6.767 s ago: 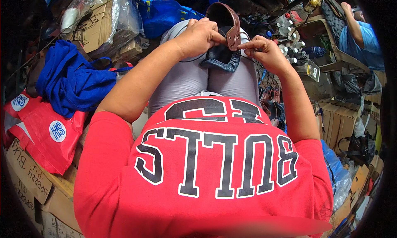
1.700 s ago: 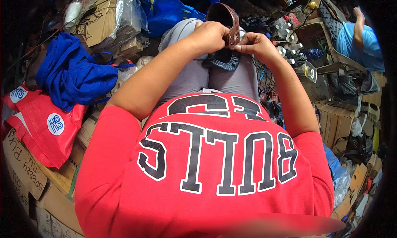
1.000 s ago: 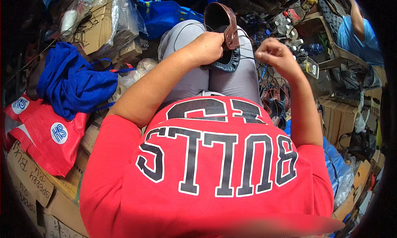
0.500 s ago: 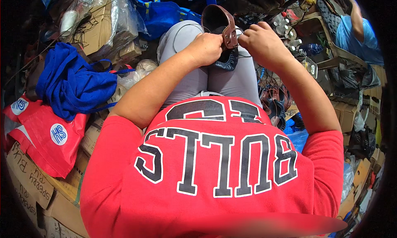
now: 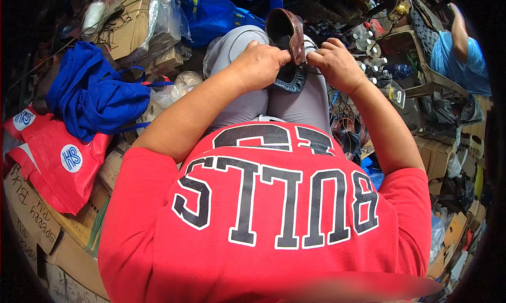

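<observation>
Across my lap, between my knees, lies a brown leather shoe [image 5: 298, 39] with its opening facing up and a dark blue part at its near end. My left hand [image 5: 262, 66] is closed on the shoe's left side, thumb and fingertips at the brown flap. On the other side of that flap, my right hand [image 5: 337, 66] has its fingers pinched together at the edge, by the holes. Whatever sits between those right fingertips is too small to make out. A thin dark cord shows faintly beside the right fingers.
Left of me are a blue cloth bag [image 5: 97, 92], a red plastic bag [image 5: 58, 160] and cardboard boxes [image 5: 31, 208]. A large blue bag [image 5: 216, 18] lies beyond my knees. At right stand several small white-capped bottles [image 5: 369, 50] and a wooden chair frame [image 5: 421, 58]; a person in light blue [image 5: 461, 55] is farther off.
My right hand has come slightly lower and closer against the shoe's flap. The cord loop that lay over my left knee is now barely seen. The left hand keeps its hold.
</observation>
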A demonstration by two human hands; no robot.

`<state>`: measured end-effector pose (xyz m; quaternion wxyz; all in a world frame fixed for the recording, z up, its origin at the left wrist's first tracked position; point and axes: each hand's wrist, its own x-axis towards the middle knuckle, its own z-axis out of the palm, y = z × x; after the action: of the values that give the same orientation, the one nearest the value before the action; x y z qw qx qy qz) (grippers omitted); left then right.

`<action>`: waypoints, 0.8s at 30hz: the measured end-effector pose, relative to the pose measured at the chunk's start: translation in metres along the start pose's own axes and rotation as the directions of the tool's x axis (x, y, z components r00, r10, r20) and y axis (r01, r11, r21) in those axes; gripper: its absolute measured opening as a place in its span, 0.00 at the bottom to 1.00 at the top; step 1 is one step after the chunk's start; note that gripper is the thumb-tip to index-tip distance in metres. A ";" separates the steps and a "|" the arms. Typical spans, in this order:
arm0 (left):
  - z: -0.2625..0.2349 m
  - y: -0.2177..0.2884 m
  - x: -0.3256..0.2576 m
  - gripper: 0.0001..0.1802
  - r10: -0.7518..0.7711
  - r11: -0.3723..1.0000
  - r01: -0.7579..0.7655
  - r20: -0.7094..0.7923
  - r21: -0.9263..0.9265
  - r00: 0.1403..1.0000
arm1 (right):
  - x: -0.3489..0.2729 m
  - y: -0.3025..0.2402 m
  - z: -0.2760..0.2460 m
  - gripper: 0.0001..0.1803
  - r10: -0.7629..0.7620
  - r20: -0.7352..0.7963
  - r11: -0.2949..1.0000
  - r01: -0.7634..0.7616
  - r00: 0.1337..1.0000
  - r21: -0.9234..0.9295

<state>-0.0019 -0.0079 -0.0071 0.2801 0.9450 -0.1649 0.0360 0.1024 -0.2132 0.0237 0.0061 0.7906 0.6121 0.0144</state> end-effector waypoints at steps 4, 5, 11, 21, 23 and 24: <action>0.001 -0.001 -0.011 0.12 0.032 0.999 -0.031 -0.051 0.022 0.998 | -0.005 0.000 0.001 0.09 0.002 0.017 0.999 -0.001 1.000 -0.034; 0.001 0.000 -0.013 0.11 0.030 0.999 -0.028 -0.063 0.035 0.998 | -0.006 0.000 0.000 0.09 0.004 0.019 0.999 -0.003 1.000 -0.034; 0.001 -0.001 -0.001 0.09 -0.040 0.998 0.043 -0.058 0.039 0.997 | 0.007 -0.017 -0.025 0.10 0.099 0.066 0.987 -0.090 0.993 -0.136; -0.005 -0.010 -0.003 0.08 0.142 0.984 -0.147 -0.054 -0.098 0.988 | 0.007 -0.009 -0.007 0.08 0.023 0.089 0.999 -0.027 0.996 0.047; -0.009 -0.008 -0.010 0.08 0.140 0.986 -0.143 -0.043 -0.085 0.989 | 0.003 -0.008 -0.002 0.08 0.029 0.073 0.995 -0.036 0.997 0.089; -0.010 -0.006 -0.015 0.07 0.128 0.990 -0.130 -0.037 -0.049 0.991 | 0.002 -0.010 -0.002 0.08 0.029 0.049 0.997 -0.033 0.998 0.074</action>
<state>-0.0140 0.0068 -0.0038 0.3039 0.9242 -0.2220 0.0656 0.0934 -0.2092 0.0257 -0.0088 0.7998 0.5995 -0.0275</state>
